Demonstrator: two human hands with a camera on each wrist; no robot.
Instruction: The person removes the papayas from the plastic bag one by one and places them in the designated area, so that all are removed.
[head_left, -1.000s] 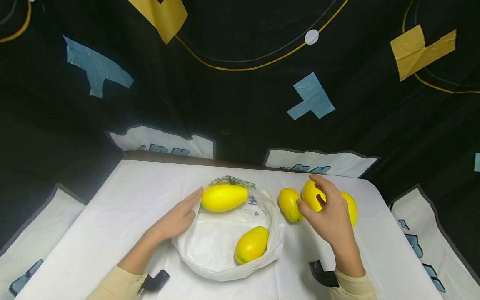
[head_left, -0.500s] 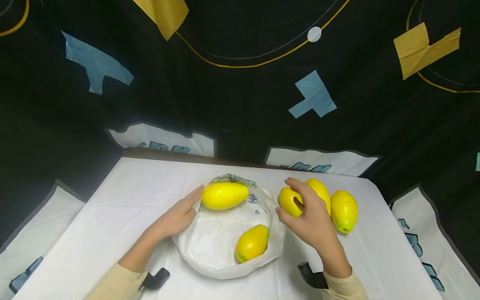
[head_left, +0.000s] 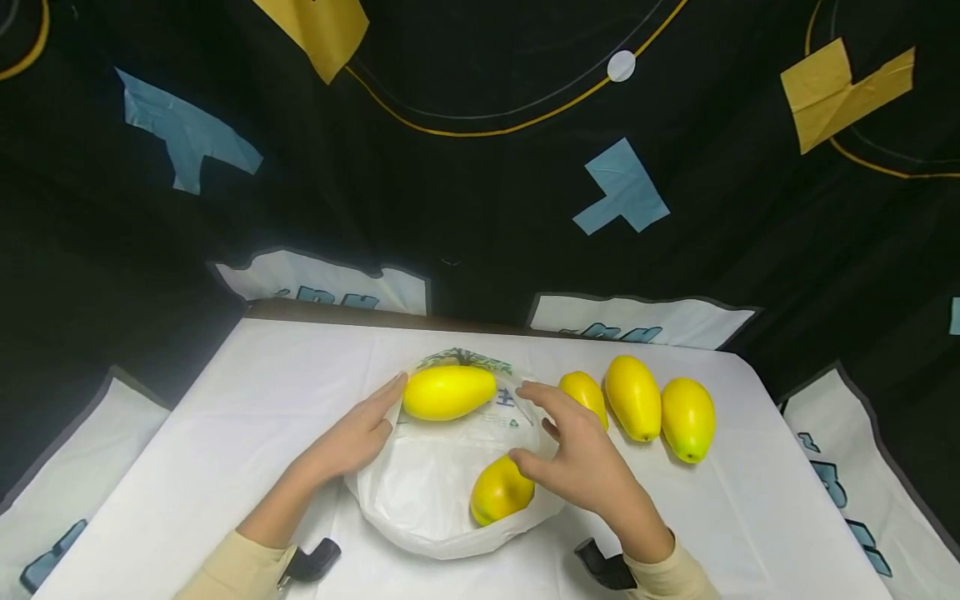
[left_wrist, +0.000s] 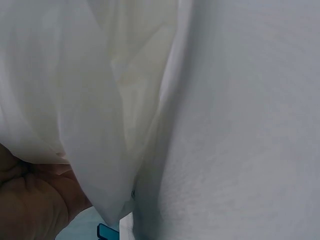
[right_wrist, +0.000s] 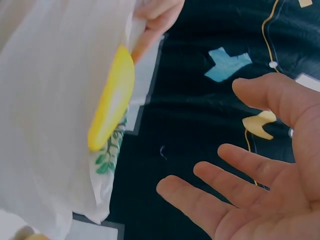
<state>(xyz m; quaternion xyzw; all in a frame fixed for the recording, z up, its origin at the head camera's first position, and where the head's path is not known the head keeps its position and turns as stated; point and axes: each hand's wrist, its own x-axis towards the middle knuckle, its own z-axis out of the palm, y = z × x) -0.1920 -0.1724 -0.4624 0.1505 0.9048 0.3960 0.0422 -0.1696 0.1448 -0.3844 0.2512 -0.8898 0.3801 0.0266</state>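
A white plastic bag (head_left: 442, 542) lies with its mouth spread on the table. My left hand (head_left: 360, 429) holds its left rim; in the left wrist view, plastic hides those fingers. One smooth yellow mango-like fruit (head_left: 450, 393) rests at the bag's far side, by my left fingertips. Another yellow fruit (head_left: 498, 496) is inside, near the right rim. My right hand (head_left: 581, 458) hovers over that rim, thumb and fingers spread and holding nothing. In the head view the thumb overlaps the inner fruit; whether they touch I cannot tell.
Several more yellow fruits stand right of the bag: one partly behind my right hand (head_left: 583, 392), one in the middle (head_left: 633, 398) and one farthest right (head_left: 687, 419). A white cloth covers the table (head_left: 757, 500); black fabric (head_left: 450, 200) hangs behind.
My right hand has moved left from above the loose fruits to the bag's right rim, uncovering the middle and rightmost ones. The left hand, bag and fruits have stayed put.
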